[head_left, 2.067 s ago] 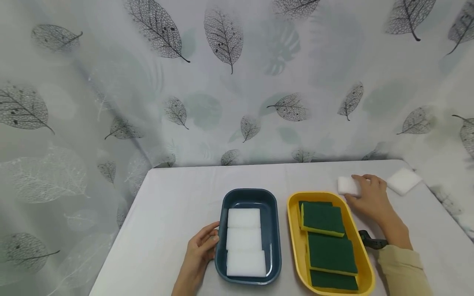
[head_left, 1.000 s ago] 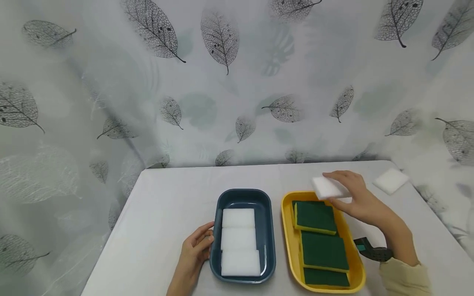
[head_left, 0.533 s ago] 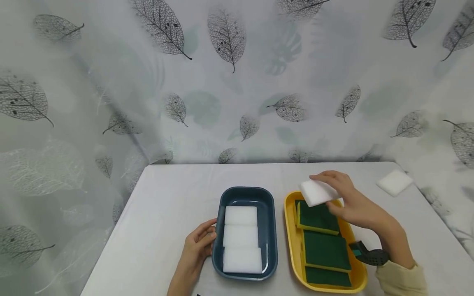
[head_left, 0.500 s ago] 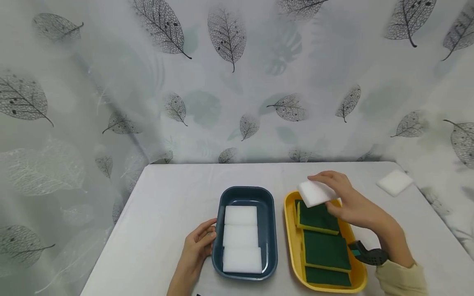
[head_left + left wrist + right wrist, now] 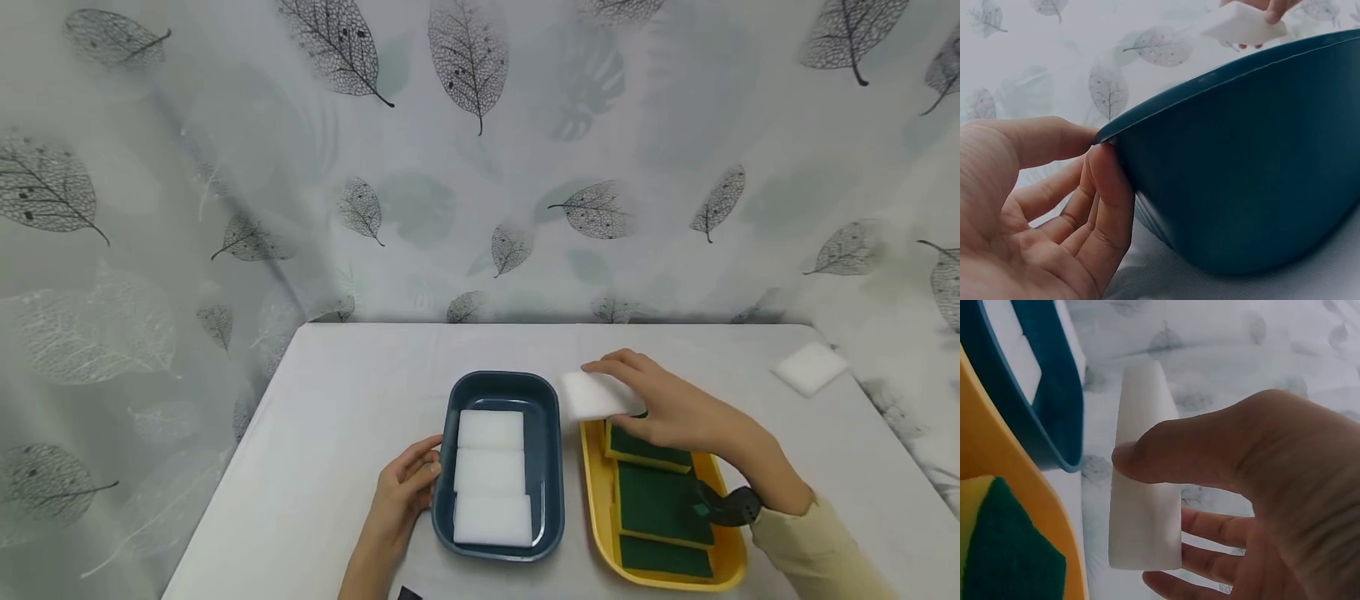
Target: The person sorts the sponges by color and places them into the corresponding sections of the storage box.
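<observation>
My right hand (image 5: 667, 408) grips a white melamine sponge (image 5: 596, 396) between thumb and fingers. The sponge hangs in the air by the far right corner of the dark blue tray (image 5: 542, 458), overlapping the far end of the yellow tray (image 5: 600, 500). In the right wrist view the thumb presses one long side of the held sponge (image 5: 1144, 525), with fingers behind it. My left hand (image 5: 397, 496) pinches the blue tray's left rim; the left wrist view has the thumb at the rim (image 5: 1166, 107) and fingers curled beneath. Three white sponges (image 5: 491, 471) lie in a column inside the blue tray.
Several green-and-yellow scrub sponges (image 5: 663, 504) lie in the yellow tray, partly under my right forearm. Another white sponge (image 5: 810, 368) lies at the table's far right. A black device (image 5: 726, 505) sits on my right wrist. A leaf-patterned curtain (image 5: 465, 208) hangs behind the table.
My right hand has lifted the white sponge from the table behind the yellow tray and carried it left towards the blue tray. My left hand stays at the blue tray's rim.
</observation>
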Available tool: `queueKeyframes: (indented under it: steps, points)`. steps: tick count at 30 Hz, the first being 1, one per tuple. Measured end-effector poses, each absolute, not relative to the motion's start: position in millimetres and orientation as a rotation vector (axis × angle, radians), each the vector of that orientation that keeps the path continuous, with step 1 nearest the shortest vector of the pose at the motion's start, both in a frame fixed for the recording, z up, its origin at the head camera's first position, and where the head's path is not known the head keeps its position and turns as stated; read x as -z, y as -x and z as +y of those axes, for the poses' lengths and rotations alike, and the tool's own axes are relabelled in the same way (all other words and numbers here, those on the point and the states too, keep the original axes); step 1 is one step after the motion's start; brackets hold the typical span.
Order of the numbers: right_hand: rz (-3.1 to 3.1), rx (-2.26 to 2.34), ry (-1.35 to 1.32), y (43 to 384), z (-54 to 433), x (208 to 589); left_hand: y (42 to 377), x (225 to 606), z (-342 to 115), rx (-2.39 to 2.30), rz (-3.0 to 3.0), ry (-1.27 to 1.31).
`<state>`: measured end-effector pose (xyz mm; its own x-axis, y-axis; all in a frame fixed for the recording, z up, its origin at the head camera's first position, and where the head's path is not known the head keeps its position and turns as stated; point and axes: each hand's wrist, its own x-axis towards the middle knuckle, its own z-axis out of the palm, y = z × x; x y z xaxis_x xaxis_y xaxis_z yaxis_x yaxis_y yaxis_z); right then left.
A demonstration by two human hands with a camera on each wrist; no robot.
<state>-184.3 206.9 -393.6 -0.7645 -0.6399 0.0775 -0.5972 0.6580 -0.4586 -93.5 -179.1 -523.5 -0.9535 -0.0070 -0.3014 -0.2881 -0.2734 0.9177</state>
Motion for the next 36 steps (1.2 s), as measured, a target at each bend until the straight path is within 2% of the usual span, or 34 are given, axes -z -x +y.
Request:
queueKeyframes:
  steps: [10,17,27,36]
  points:
    - [2.8,0.495,1.198,183,178,395,93,527,-179,-2.357,1.765,0.38]
    - [2.732,0.51,1.283,177,153,407,92,528,-179,-2.361,1.753,0.347]
    - [2.638,0.783,1.072,164,110,416,89,528,-182,-2.356,1.745,0.361]
    - [2.546,0.947,0.775,164,84,432,92,527,-180,-2.351,1.773,0.314]
